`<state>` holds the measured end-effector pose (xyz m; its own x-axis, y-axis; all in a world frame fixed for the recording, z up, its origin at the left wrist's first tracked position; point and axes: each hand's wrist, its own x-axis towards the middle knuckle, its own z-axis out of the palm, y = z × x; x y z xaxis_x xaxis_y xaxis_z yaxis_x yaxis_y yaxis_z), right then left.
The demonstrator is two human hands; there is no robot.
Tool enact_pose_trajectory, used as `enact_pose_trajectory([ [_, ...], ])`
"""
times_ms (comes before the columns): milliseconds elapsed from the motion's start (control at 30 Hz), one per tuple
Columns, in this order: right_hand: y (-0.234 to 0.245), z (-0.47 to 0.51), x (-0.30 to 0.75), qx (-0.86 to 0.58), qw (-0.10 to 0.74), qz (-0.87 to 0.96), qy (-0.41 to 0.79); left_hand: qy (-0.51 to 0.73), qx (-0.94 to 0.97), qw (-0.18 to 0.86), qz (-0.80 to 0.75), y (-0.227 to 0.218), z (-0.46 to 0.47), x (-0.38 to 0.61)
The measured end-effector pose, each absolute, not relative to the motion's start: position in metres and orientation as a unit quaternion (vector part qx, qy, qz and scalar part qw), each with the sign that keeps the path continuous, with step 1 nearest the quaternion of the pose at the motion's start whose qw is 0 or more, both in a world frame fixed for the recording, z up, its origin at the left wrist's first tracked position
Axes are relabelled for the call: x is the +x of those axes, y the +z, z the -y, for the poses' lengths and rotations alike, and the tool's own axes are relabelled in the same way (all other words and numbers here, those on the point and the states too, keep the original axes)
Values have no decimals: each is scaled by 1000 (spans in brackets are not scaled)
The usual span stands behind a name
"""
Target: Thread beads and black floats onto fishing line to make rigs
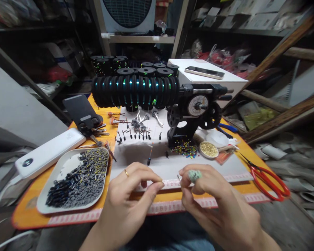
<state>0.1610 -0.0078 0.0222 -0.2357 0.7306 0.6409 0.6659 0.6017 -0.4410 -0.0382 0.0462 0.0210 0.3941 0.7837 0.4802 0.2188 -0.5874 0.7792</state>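
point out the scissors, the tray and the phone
Scissors [255, 169]: head view, red handles near the pivot.
Tray [64, 168]: head view, bare white inside.
Phone [204, 72]: head view, middle of its top.

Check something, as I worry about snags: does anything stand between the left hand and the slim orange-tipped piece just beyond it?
Nothing visible does: only white sheet shows between the left hand and the slim orange-tipped piece. A thread might be too fine to see.

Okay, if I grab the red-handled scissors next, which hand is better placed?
Probably your right hand. The red-handled scissors lie on that side of the table, handles toward the near edge; your left hand is farther off, beyond the right one.
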Motion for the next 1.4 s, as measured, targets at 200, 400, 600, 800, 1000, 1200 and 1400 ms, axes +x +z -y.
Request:
enact_pose_trajectory([
  [200,31,-4,156,-443,278,851,-47,402,830,197,-333,22,-48,-23],
  [400,34,-9,163,-439,294,846,69,357,804,304,-365,27,-46,-18],
  [600,41,-12,169,-424,337,833,111,387,742,404,-369,30,-49,-22],
  [800,45,-12,171,-401,361,830,139,435,731,399,-341,27,-47,-23],
  [1000,45,-13,170,-400,364,831,133,485,753,351,-274,23,-46,-23],
  [1200,47,-9,169,-423,366,823,101,517,780,284,-208,19,-49,-23],
  [1400,49,-6,173,-412,384,816,131,482,824,217,-203,25,-50,-27],
])
